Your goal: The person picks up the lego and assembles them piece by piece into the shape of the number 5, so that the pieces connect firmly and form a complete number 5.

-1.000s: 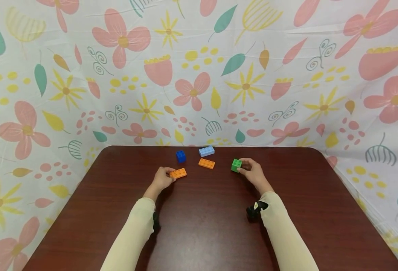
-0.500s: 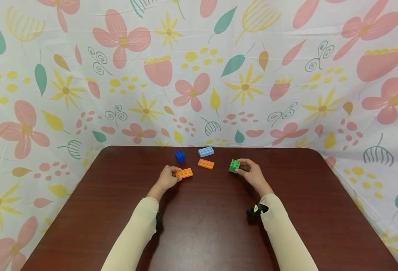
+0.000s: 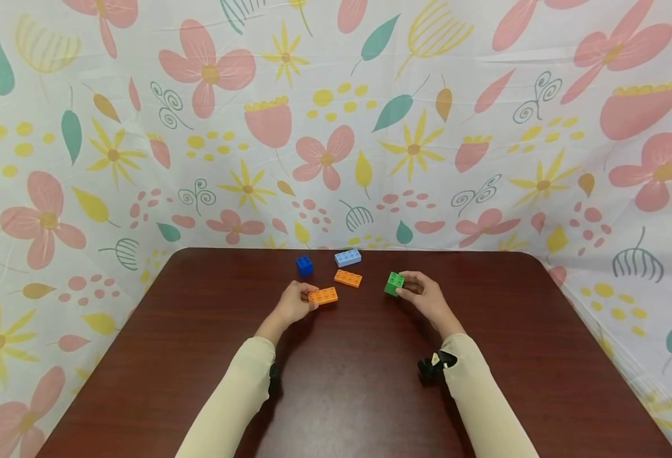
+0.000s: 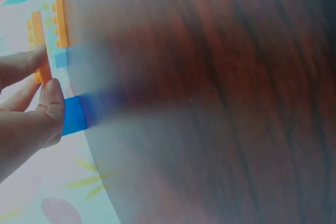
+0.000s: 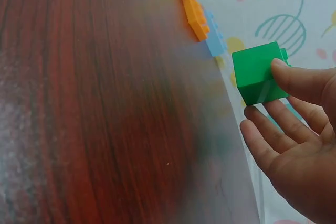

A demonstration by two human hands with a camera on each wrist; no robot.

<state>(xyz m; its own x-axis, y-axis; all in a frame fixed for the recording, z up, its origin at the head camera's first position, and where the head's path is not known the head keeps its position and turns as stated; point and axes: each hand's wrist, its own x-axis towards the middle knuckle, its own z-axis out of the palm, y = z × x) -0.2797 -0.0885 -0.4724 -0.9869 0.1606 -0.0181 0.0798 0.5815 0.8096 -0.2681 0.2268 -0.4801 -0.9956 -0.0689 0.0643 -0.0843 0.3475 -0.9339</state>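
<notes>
Head cam: L hand (image 3: 294, 304) pinches an orange brick (image 3: 324, 296), now shifted twd R hand (image 3: 426, 298), which grips the green brick (image 3: 393, 284), both over the counter (image 3: 341, 381) near the spare orange one (image 3: 348, 278), so gap btwn held bricks is narrower tho they're not yet touching.

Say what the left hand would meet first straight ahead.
Likely the loose orange brick, ahead of the left hand and its held brick in the head view; depth is unclear, so they could miss.

Held orange brick (image 3: 325, 296), held green block (image 5: 256, 73)
</notes>
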